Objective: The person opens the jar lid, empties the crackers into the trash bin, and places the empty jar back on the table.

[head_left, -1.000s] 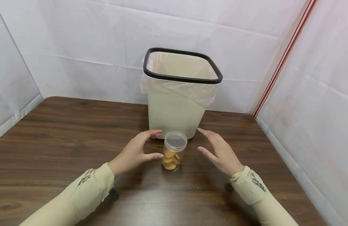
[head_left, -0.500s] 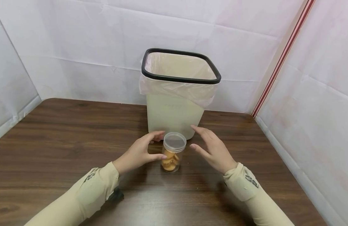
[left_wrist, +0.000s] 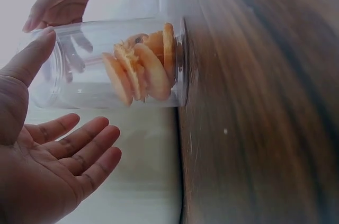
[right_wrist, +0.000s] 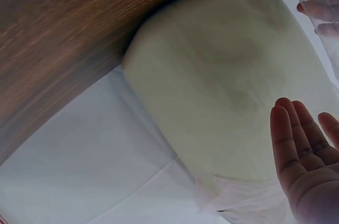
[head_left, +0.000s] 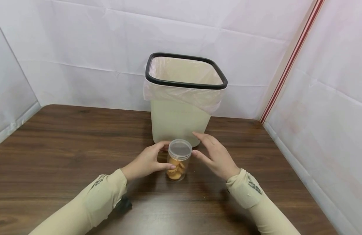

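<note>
A clear plastic jar (head_left: 184, 161) with a ridged lid stands upright on the wooden table. Round golden biscuits (left_wrist: 151, 73) lie heaped at its bottom, as the left wrist view shows sideways. My left hand (head_left: 147, 163) is around the jar's left side, its thumb overlapping the jar in front and its fingers extended behind with a gap to the wall. To the right, my right hand (head_left: 217, 158) has its fingers straight, the thumb tip close beside the lid. In the right wrist view, those right-hand fingers (right_wrist: 299, 134) hold nothing.
Directly behind the jar stands a pale green waste bin (head_left: 178, 120) with a black rim and a pinkish liner bag folded over its edge. White sheeting (head_left: 90, 45) covers the walls around the dark wooden table (head_left: 81, 140). A red-striped strip runs up the right corner.
Both hands have moved inward toward the jar, the right hand leftward and the left hand slightly rightward. The jar still stands in front of the bin; the view has shifted slightly.
</note>
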### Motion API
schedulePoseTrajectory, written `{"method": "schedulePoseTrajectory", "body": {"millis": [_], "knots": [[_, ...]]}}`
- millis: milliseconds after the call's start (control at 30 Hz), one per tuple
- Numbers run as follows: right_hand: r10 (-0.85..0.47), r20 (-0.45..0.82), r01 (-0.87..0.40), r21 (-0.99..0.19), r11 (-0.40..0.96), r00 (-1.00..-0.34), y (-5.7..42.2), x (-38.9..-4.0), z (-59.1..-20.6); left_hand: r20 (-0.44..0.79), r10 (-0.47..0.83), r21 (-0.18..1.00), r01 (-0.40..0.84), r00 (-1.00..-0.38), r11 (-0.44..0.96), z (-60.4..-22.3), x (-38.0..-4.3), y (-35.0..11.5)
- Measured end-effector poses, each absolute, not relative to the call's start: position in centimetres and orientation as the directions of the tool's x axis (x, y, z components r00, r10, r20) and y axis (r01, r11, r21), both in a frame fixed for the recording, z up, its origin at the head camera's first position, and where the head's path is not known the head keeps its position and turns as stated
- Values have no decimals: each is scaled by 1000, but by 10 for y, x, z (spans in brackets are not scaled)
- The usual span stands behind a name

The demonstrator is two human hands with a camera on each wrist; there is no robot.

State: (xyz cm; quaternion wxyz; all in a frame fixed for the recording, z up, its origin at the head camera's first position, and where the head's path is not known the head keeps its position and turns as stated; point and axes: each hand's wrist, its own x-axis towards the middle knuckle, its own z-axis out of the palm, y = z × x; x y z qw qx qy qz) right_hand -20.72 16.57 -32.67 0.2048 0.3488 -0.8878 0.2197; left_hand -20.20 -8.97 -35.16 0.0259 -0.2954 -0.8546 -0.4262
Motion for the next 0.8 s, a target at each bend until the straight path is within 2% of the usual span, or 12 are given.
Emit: {"method": "schedulePoseTrajectory", "body": {"millis": [500, 800], "knots": [[-569, 531, -752, -223, 621, -628, 155, -207, -325, 309, 506, 755, 531, -805, 385, -353, -206, -84], [-569, 534, -753, -222, 619, -625, 152, -206, -323, 335, 502, 731, 556, -797, 395, -351, -203, -84]]}}
